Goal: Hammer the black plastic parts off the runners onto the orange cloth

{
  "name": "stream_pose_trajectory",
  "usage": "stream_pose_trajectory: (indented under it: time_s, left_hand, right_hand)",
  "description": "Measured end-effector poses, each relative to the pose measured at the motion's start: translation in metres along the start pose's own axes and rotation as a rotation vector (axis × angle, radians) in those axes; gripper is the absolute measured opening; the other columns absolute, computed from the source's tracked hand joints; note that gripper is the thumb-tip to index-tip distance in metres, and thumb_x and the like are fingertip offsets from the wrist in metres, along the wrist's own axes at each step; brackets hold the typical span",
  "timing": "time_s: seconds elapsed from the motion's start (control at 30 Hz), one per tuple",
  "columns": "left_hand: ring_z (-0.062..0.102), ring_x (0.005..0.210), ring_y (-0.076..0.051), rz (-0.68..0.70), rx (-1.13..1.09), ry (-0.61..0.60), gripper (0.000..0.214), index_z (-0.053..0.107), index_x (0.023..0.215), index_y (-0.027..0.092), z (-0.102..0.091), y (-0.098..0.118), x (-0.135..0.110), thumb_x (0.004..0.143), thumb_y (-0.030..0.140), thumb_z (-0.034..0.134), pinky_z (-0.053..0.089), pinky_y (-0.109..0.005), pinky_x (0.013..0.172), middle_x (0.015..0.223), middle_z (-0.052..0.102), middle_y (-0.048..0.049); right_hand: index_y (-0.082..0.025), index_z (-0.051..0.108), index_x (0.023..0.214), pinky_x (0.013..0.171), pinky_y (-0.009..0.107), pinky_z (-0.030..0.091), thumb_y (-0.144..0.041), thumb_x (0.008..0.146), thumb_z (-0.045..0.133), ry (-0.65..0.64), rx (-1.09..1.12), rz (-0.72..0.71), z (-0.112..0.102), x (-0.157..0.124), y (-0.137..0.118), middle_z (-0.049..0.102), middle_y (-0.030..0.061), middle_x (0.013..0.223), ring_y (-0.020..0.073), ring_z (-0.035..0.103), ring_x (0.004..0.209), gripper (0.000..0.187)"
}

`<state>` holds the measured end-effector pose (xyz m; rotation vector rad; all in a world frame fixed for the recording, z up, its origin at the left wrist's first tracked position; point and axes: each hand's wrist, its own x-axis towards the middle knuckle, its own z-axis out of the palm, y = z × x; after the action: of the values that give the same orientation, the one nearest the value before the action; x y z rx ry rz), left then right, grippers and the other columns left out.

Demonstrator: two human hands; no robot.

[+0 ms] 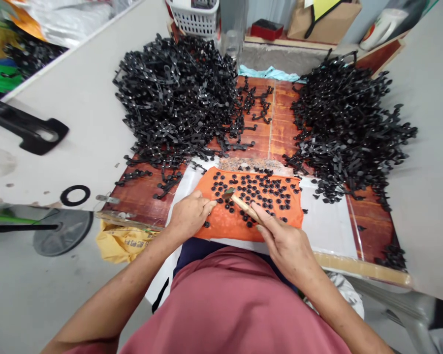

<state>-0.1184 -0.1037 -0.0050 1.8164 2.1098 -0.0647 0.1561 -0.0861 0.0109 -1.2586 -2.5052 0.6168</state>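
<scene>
My right hand (285,244) grips the wooden handle of a small hammer (239,200), whose head hangs over an orange cloth (229,223). Several small black round pieces (258,189) lie scattered on that cloth. My left hand (189,214) rests on the cloth's left edge, fingers pinched together right beside the hammer head; what they hold is too small to make out. Two big heaps of black metal strap parts flank the wooden board (276,128): the left heap (177,98) and the right heap (347,123).
A white basket (195,17) and a cardboard box (323,19) stand at the back. On the left lie a black handle-shaped part (33,130), a black ring (75,195) and a round metal base (62,231). A yellow bag (120,242) hangs under the board's front edge.
</scene>
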Motion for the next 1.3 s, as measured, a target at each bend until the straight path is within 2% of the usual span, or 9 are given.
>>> stream_pose_trajectory:
  time_s: [0.07, 0.2, 0.33, 0.47, 0.53, 0.67, 0.77, 0.97, 1.3]
  left_hand:
    - [0.064, 0.083, -0.017, 0.01, -0.021, 0.001, 0.051, 0.076, 0.086, 0.021, 0.001, -0.001, 0.0, 0.108, 0.044, 0.037, 0.041, -0.028, 0.072, 0.093, 0.062, -0.0041]
    - [0.063, 0.081, -0.017, 0.024, -0.058, -0.002, 0.05, 0.076, 0.084, 0.023, 0.002, -0.003, 0.001, 0.107, 0.042, 0.037, 0.04, -0.028, 0.069, 0.09, 0.061, -0.0035]
    - [0.063, 0.079, -0.017, 0.019, -0.061, -0.007, 0.051, 0.076, 0.083, 0.022, 0.002, -0.004, 0.001, 0.107, 0.045, 0.036, 0.04, -0.029, 0.068, 0.09, 0.061, -0.004]
    - [0.063, 0.08, -0.018, 0.026, -0.062, 0.002, 0.053, 0.075, 0.083, 0.022, 0.004, -0.003, 0.001, 0.107, 0.046, 0.035, 0.04, -0.028, 0.067, 0.09, 0.062, -0.0042]
    - [0.063, 0.08, -0.018, 0.021, -0.046, 0.002, 0.053, 0.075, 0.082, 0.022, 0.005, -0.003, 0.001, 0.107, 0.046, 0.034, 0.04, -0.028, 0.066, 0.09, 0.062, -0.0045]
    - [0.062, 0.08, -0.018, 0.024, -0.057, 0.022, 0.053, 0.071, 0.078, 0.02, 0.003, -0.003, -0.001, 0.107, 0.046, 0.035, 0.041, -0.029, 0.07, 0.089, 0.06, -0.0049]
    - [0.061, 0.08, -0.017, 0.037, -0.149, 0.029, 0.05, 0.067, 0.076, 0.02, 0.002, -0.007, -0.001, 0.107, 0.044, 0.036, 0.042, -0.029, 0.074, 0.087, 0.057, -0.0038]
    - [0.057, 0.074, -0.016, 0.028, -0.267, 0.028, 0.048, 0.058, 0.069, 0.02, 0.001, -0.012, -0.001, 0.105, 0.042, 0.037, 0.041, -0.029, 0.072, 0.083, 0.052, -0.0024]
    - [0.059, 0.077, -0.017, 0.026, -0.172, -0.004, 0.048, 0.062, 0.074, 0.021, 0.004, -0.007, 0.001, 0.106, 0.044, 0.034, 0.039, -0.029, 0.07, 0.084, 0.054, -0.0032]
  right_hand:
    - [-0.03, 0.042, 0.16, 0.072, 0.029, 0.06, -0.027, 0.108, 0.042, 0.013, -0.067, -0.036, 0.003, 0.006, -0.005, 0.078, 0.0075, 0.107, 0.019, 0.076, 0.078, 0.052]
    - [-0.032, 0.038, 0.162, 0.061, 0.026, 0.055, -0.022, 0.106, 0.044, -0.093, -0.262, -0.056, 0.008, 0.014, -0.011, 0.077, 0.0044, 0.095, 0.018, 0.071, 0.067, 0.058]
    - [-0.028, 0.034, 0.164, 0.067, 0.026, 0.055, -0.025, 0.107, 0.042, -0.053, -0.237, -0.057, 0.006, 0.018, -0.013, 0.076, 0.0066, 0.098, 0.0181, 0.072, 0.075, 0.058]
    - [-0.028, 0.041, 0.161, 0.058, 0.026, 0.052, -0.025, 0.106, 0.045, -0.136, -0.31, -0.035, 0.009, 0.019, -0.014, 0.075, 0.0056, 0.086, 0.0196, 0.071, 0.065, 0.056]
    - [-0.028, 0.041, 0.161, 0.059, 0.027, 0.054, -0.025, 0.106, 0.046, -0.136, -0.27, -0.034, 0.009, 0.019, -0.013, 0.076, 0.0052, 0.087, 0.0208, 0.071, 0.067, 0.056]
    - [-0.028, 0.039, 0.162, 0.079, 0.03, 0.059, -0.028, 0.109, 0.041, -0.01, -0.057, -0.019, -0.004, 0.015, -0.01, 0.078, 0.0073, 0.103, 0.0205, 0.075, 0.084, 0.054]
    - [-0.03, 0.038, 0.162, 0.085, 0.032, 0.06, -0.029, 0.109, 0.041, 0.012, 0.012, 0.029, -0.013, 0.011, -0.006, 0.078, 0.0071, 0.107, 0.0207, 0.076, 0.088, 0.053]
    - [-0.034, 0.038, 0.162, 0.074, 0.031, 0.06, -0.027, 0.107, 0.043, -0.108, -0.056, 0.077, -0.007, 0.008, -0.002, 0.08, 0.0055, 0.104, 0.021, 0.077, 0.081, 0.055]
    - [-0.033, 0.042, 0.16, 0.066, 0.028, 0.057, -0.028, 0.107, 0.044, -0.094, -0.082, 0.107, -0.004, 0.006, 0.002, 0.08, 0.0048, 0.096, 0.0203, 0.076, 0.075, 0.053]
